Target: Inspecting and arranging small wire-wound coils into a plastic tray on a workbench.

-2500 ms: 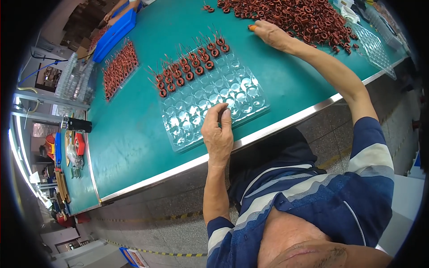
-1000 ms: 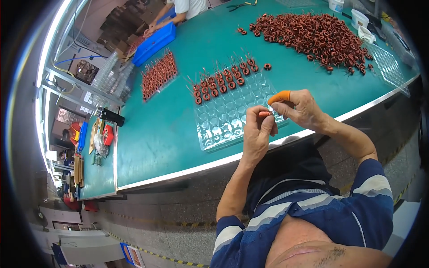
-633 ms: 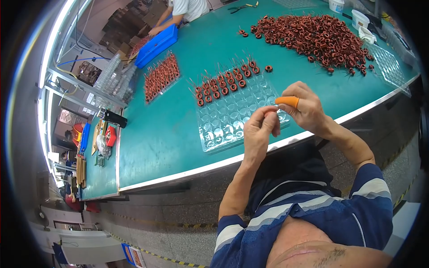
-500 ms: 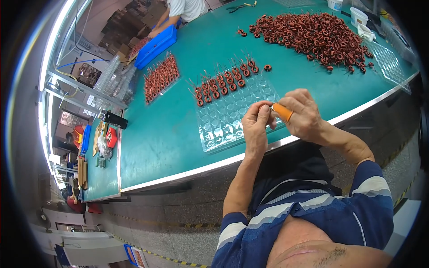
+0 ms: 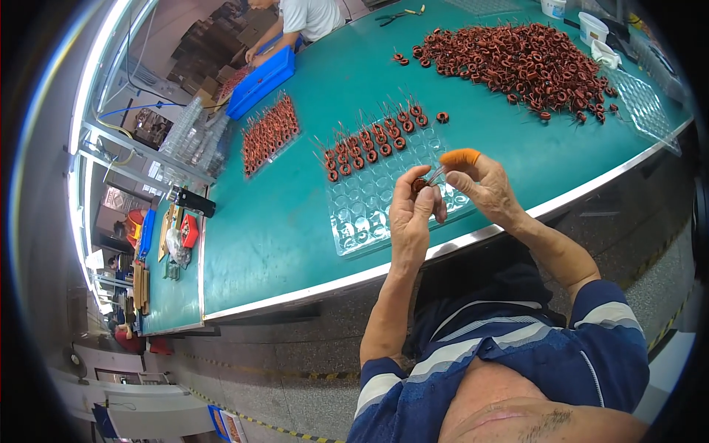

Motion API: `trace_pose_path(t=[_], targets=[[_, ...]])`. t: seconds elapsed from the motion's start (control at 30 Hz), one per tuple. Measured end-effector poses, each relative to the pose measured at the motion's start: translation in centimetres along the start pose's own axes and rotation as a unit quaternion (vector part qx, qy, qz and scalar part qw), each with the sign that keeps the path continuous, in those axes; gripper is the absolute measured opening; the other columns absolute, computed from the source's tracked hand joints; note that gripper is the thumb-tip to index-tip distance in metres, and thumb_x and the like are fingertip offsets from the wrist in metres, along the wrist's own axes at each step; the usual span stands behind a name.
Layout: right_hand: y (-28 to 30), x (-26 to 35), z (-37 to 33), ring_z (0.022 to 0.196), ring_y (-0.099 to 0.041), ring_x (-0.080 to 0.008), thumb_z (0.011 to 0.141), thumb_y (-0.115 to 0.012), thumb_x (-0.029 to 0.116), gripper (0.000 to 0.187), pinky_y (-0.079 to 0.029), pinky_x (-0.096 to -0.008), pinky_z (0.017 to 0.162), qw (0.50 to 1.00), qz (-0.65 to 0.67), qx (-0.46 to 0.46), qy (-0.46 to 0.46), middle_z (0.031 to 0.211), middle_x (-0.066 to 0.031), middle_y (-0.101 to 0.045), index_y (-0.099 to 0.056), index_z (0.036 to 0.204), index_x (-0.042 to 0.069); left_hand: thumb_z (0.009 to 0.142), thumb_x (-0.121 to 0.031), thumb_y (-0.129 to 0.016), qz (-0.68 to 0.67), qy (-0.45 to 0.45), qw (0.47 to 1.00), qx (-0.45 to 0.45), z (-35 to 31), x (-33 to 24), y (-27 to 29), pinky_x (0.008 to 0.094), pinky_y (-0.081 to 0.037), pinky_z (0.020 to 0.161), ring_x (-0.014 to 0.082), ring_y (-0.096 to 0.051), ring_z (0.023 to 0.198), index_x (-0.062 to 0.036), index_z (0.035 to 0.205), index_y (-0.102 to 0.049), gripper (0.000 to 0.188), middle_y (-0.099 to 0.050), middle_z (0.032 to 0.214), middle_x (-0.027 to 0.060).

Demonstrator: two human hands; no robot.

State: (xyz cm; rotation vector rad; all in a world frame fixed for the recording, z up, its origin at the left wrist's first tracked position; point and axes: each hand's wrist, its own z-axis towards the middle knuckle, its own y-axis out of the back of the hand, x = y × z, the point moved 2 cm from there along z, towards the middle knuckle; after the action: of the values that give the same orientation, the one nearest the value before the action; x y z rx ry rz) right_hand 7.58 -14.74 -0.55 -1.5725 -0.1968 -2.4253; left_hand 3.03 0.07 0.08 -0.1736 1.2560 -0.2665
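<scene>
Between the thumb and fingers of my left hand (image 5: 410, 220) is a small ring coil (image 5: 419, 184) wound with reddish-brown wire. Its thin wire leads (image 5: 437, 175) point up toward my right hand (image 5: 489, 193), whose thumb and index finger close around them. An orange finger cot (image 5: 461, 156) covers that index finger. Beneath both hands lies a clear plastic tray (image 5: 362, 225) with round pockets. Several rows of its far side hold coils (image 5: 371, 156), leads upward; the nearer pockets hold none.
A big heap of loose coils (image 5: 517, 66) lies at the far right, with one stray coil (image 5: 442, 117) beside the tray. Another filled tray (image 5: 272, 136) and a blue bin (image 5: 261, 81) stand to the left, near a co-worker (image 5: 309, 18). Pliers (image 5: 399, 15) lie at the back.
My right hand has turned and opened out, its orange-covered finger now raised. The coil in my left hand, hidden before, now shows along with its leads.
</scene>
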Motion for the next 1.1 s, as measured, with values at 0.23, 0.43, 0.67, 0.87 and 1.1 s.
trace_pose_path(t=[0.23, 0.43, 0.67, 0.87, 1.1], targets=[[-0.6, -0.3, -0.4, 0.068, -0.060, -0.0103, 0.095, -0.058, 0.020, 0.025, -0.049, -0.0234, 0.061, 0.998, 0.030, -0.018, -0.058, 0.076, -0.0053, -0.067, -0.068, 0.095, -0.003, 0.098, -0.009, -0.049, 0.069, -0.027, 0.997, 0.021, 0.4, 0.4, -0.8, 0.0241, -0.045, 0.061, 0.0115, -0.053, 0.066, 0.0025, 0.122, -0.045, 0.027, -0.051, 0.077, 0.0045], [0.5, 1.6, -0.5, 0.060, -0.059, -0.0097, 0.093, -0.061, 0.021, 0.026, -0.047, -0.0219, 0.054, 0.996, 0.080, -0.023, -0.045, 0.070, -0.0051, -0.065, -0.069, 0.089, -0.004, 0.095, -0.009, -0.056, 0.237, -0.080, 0.968, -0.034, -0.2, -0.1, -0.6, 0.0222, -0.044, 0.061, 0.0084, -0.053, 0.066, 0.0005, 0.118, -0.049, 0.025, -0.056, 0.080, 0.0031], [0.2, 0.4, 0.3, 0.071, -0.056, -0.0077, 0.090, -0.065, 0.022, 0.032, -0.048, -0.0199, 0.061, 0.995, 0.068, 0.005, -0.073, 0.087, -0.0059, -0.064, -0.062, 0.110, -0.002, 0.094, -0.003, -0.051, 0.110, -0.033, 0.993, -0.015, -0.4, 0.5, 0.6, 0.0239, -0.046, 0.060, 0.0122, -0.055, 0.067, 0.0020, 0.115, -0.048, 0.022, -0.055, 0.081, 0.0062], [0.5, -0.3, 0.5, 0.063, -0.055, -0.0071, 0.088, -0.066, 0.018, 0.022, -0.046, -0.0223, 0.057, 0.987, 0.112, 0.014, -0.111, 0.071, -0.0026, -0.061, -0.066, 0.093, -0.004, 0.095, -0.010, -0.052, 0.289, 0.060, 0.954, 0.055, -0.4, 0.3, 1.4, 0.0263, -0.048, 0.070, 0.0127, -0.057, 0.074, 0.0014, 0.110, -0.052, 0.019, -0.056, 0.082, 0.0058], [-0.1, -1.1, 0.5, 0.061, -0.057, -0.0077, 0.089, -0.066, 0.021, 0.026, -0.047, -0.0215, 0.055, 0.982, 0.116, -0.009, -0.152, 0.071, -0.0041, -0.062, -0.064, 0.091, -0.004, 0.088, -0.004, -0.062, 0.445, -0.093, 0.888, 0.069, -1.0, 2.0, 0.5, 0.0322, -0.045, 0.074, 0.0205, -0.052, 0.083, 0.0001, 0.111, -0.049, 0.028, -0.050, 0.096, 0.0123]])
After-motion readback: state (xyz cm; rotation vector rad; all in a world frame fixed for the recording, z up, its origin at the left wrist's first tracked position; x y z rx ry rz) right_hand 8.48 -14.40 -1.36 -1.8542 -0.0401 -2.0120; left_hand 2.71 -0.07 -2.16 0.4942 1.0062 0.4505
